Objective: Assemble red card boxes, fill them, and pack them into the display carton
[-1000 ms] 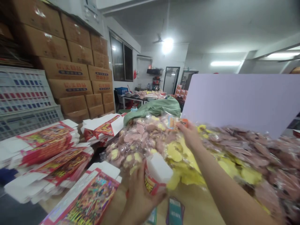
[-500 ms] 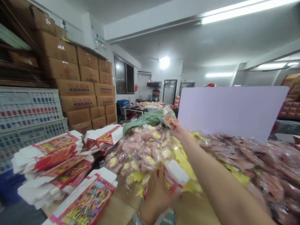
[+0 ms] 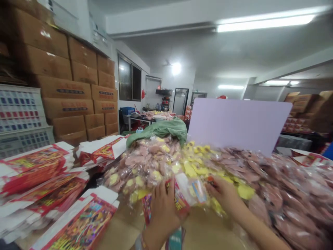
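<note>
My left hand point(image 3: 163, 215) grips a small white-and-red printed carton point(image 3: 179, 194) low in the middle of the view. My right hand point(image 3: 223, 196) comes in from the lower right and pinches a small clear packet with a coloured card inside point(image 3: 199, 191), right beside the carton. Behind both hands lies a large heap of clear bags holding pink and yellow pieces point(image 3: 273, 194). The bags' exact contents are too blurred to name. A teal printed card point(image 3: 175, 239) sits under my left wrist.
Stacks of flat printed cartons point(image 3: 33, 166) lie on the wooden table point(image 3: 122, 232) to the left. A green sack point(image 3: 158, 132) and a pale lilac board point(image 3: 236, 125) stand behind the heap. Brown cardboard cases point(image 3: 70, 93) are stacked against the left wall.
My right hand has dropped from the top of the heap to beside the carton, bringing the small packet down with it. The carton has moved slightly left, and the view has swung a little.
</note>
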Motion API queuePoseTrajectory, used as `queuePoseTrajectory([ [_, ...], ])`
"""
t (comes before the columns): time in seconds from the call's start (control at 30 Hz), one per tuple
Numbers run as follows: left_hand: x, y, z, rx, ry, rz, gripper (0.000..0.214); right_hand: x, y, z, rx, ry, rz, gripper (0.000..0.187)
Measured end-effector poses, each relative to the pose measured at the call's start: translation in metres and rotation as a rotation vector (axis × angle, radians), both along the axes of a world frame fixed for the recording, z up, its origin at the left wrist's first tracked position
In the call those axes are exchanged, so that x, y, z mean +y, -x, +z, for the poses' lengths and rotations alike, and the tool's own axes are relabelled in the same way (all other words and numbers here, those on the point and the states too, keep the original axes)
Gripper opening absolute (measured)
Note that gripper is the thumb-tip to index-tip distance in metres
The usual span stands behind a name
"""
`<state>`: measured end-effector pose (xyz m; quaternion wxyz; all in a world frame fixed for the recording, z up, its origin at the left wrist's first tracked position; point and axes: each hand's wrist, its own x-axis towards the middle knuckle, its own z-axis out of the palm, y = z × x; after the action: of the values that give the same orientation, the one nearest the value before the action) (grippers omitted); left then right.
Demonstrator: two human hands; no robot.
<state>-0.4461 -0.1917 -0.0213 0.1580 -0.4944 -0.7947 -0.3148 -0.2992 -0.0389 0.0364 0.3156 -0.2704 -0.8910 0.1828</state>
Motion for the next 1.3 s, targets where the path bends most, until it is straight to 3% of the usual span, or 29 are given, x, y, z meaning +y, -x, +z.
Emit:
queuePoseTrajectory([
  [0.07,-0.001,-0.014,0.004,0.043,0.023,-0.005,0.089,-0.009,-0.007,0.007,-0.105,-0.115,0.032,0.019],
  [0.13,-0.002,-0.028,0.005,0.067,0.042,-0.012,0.090,-0.017,-0.014,0.011,-0.193,-0.092,0.070,0.019],
  [0.27,-0.004,-0.056,0.000,0.073,0.038,-0.048,0.090,-0.032,-0.032,0.010,-0.136,0.063,-0.002,0.023],
  [0.4,-0.004,-0.077,-0.007,0.051,0.025,-0.087,0.089,-0.045,-0.054,0.015,-0.133,0.412,0.226,0.025],
  [0.5,-0.008,-0.089,-0.009,0.023,-0.008,-0.118,0.090,-0.051,-0.070,0.023,-0.155,0.651,0.319,0.027],
  [0.6,-0.012,-0.104,-0.012,-0.022,-0.045,-0.209,0.082,-0.058,-0.080,0.020,-0.151,0.558,0.339,0.017],
  [0.67,-0.012,-0.114,-0.018,-0.109,-0.052,-0.274,0.082,-0.063,-0.083,0.004,-0.121,0.424,0.315,0.010],
  [0.77,-0.005,-0.122,-0.037,-0.320,0.019,-0.360,0.085,-0.061,-0.084,-0.040,-0.104,0.353,0.205,0.010],
  [0.9,-0.007,-0.105,-0.063,-0.395,0.223,-0.446,0.085,-0.036,-0.094,-0.106,-0.089,0.476,0.021,0.008],
  [1.03,-0.037,-0.058,-0.071,-0.381,0.373,-0.502,0.092,-0.007,-0.117,-0.147,-0.014,0.646,-0.094,0.020],
  [1.17,-0.051,-0.023,-0.081,-0.164,0.669,-0.734,0.115,0.009,-0.140,-0.169,0.013,0.868,-0.205,0.027],
  [1.3,-0.026,-0.012,-0.105,0.142,0.804,-0.902,0.126,0.013,-0.145,-0.190,0.031,0.988,-0.361,0.024],
])
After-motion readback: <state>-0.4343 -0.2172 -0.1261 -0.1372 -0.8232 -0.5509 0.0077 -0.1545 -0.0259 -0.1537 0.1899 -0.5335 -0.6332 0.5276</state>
